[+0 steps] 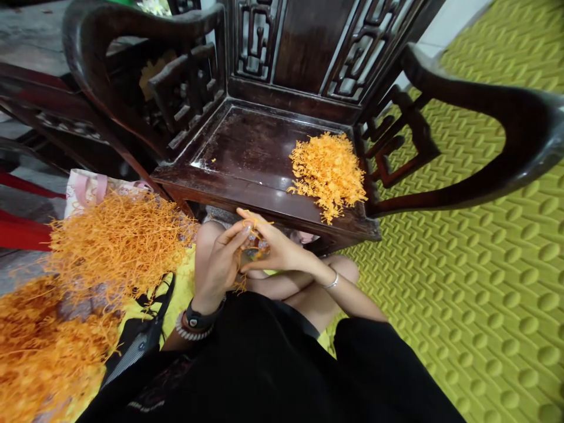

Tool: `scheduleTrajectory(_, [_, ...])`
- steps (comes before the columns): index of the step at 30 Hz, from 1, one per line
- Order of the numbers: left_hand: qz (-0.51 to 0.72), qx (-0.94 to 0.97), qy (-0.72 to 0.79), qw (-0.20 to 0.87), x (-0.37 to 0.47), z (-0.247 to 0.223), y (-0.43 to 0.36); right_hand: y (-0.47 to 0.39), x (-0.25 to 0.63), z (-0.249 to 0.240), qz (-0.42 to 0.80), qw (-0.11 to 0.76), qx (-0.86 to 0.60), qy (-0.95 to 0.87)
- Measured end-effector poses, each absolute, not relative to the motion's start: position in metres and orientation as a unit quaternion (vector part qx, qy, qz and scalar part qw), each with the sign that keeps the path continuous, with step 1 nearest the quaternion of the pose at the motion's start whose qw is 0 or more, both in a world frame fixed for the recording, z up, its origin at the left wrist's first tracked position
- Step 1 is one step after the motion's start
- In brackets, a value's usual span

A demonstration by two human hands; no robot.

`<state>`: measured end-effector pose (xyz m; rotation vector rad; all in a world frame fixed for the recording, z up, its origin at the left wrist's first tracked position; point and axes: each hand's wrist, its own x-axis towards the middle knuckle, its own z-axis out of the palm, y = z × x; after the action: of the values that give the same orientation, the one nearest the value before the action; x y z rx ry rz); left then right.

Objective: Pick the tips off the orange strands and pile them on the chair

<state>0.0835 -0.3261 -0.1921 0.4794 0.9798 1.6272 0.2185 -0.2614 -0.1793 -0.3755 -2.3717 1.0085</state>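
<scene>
My left hand (224, 258) and my right hand (282, 247) meet above my lap, in front of a dark wooden chair (251, 138). Thin orange strands (249, 226) run between the fingertips of both hands, and some dangle below my left hand. The fingers of my left hand are pinched on the strands. My right hand has its fingers bent round the same strands, its thumb lower down. On the right of the chair seat lies a heap of short, curly orange pieces (328, 170).
Left of my knees is a large pile of long orange strands (118, 247), with another orange pile (48, 352) nearer me. A pink and white bag (79, 191) and a black strapped item (136, 346) lie beside them. Yellow textured matting (467, 282) covers the right.
</scene>
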Motion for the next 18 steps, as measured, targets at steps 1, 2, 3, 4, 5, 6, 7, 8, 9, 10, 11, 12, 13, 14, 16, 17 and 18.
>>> scheduleTrajectory(1, [0.691,0.221,0.424,0.542,0.082,-0.194,-0.328,-0.264,0.214,-0.183,0.374,0.268,-0.133,-0.878])
scheduleTrajectory(2, [0.689,0.242,0.433,0.528,0.08,-0.196,-0.331,-0.266,0.211,-0.186,0.367,0.269,-0.134,-0.88])
scheduleTrajectory(3, [0.685,0.263,0.442,0.516,0.077,-0.198,-0.334,-0.268,0.209,-0.189,0.353,0.263,-0.14,-0.887])
scheduleTrajectory(4, [0.68,0.283,0.451,0.505,0.074,-0.2,-0.338,-0.27,0.208,-0.19,0.331,0.254,-0.148,-0.897])
scheduleTrajectory(5, [0.676,0.301,0.461,0.489,0.07,-0.201,-0.341,-0.272,0.208,-0.192,0.303,0.245,-0.158,-0.907])
scheduleTrajectory(6, [0.673,0.319,0.475,0.469,0.067,-0.202,-0.344,-0.275,0.209,-0.193,0.272,0.241,-0.166,-0.917])
scheduleTrajectory(7, [0.671,0.336,0.489,0.444,0.065,-0.203,-0.347,-0.278,0.209,-0.195,0.243,0.246,-0.17,-0.923])
scheduleTrajectory(8, [0.668,0.352,0.503,0.421,0.062,-0.202,-0.349,-0.28,0.21,-0.197,0.216,0.262,-0.169,-0.925])
scheduleTrajectory(9, [0.661,0.369,0.515,0.403,0.06,-0.202,-0.351,-0.283,0.211,-0.199,0.193,0.282,-0.166,-0.925])
scheduleTrajectory(10, [0.65,0.385,0.524,0.394,0.059,-0.201,-0.353,-0.285,0.212,-0.2,0.175,0.303,-0.163,-0.923])
scheduleTrajectory(11, [0.635,0.4,0.531,0.392,0.057,-0.2,-0.354,-0.287,0.213,-0.201,0.161,0.32,-0.162,-0.919])
scheduleTrajectory(12, [0.622,0.412,0.538,0.391,0.055,-0.199,-0.354,-0.288,0.215,-0.201,0.151,0.329,-0.164,-0.918])
scheduleTrajectory(13, [0.612,0.424,0.547,0.383,0.053,-0.198,-0.354,-0.29,0.216,-0.2,0.148,0.329,-0.167,-0.918])
scheduleTrajectory(14, [0.601,0.438,0.559,0.367,0.05,-0.198,-0.354,-0.291,0.217,-0.199,0.154,0.317,-0.168,-0.921])
scheduleTrajectory(16, [0.572,0.478,0.578,0.333,0.044,-0.197,-0.355,-0.292,0.22,-0.193,0.201,0.269,-0.154,-0.929])
scheduleTrajectory(17, [0.556,0.501,0.584,0.314,0.041,-0.196,-0.356,-0.293,0.221,-0.19,0.239,0.24,-0.141,-0.93])
scheduleTrajectory(18, [0.544,0.526,0.585,0.292,0.039,-0.194,-0.358,-0.294,0.222,-0.187,0.284,0.212,-0.13,-0.926])
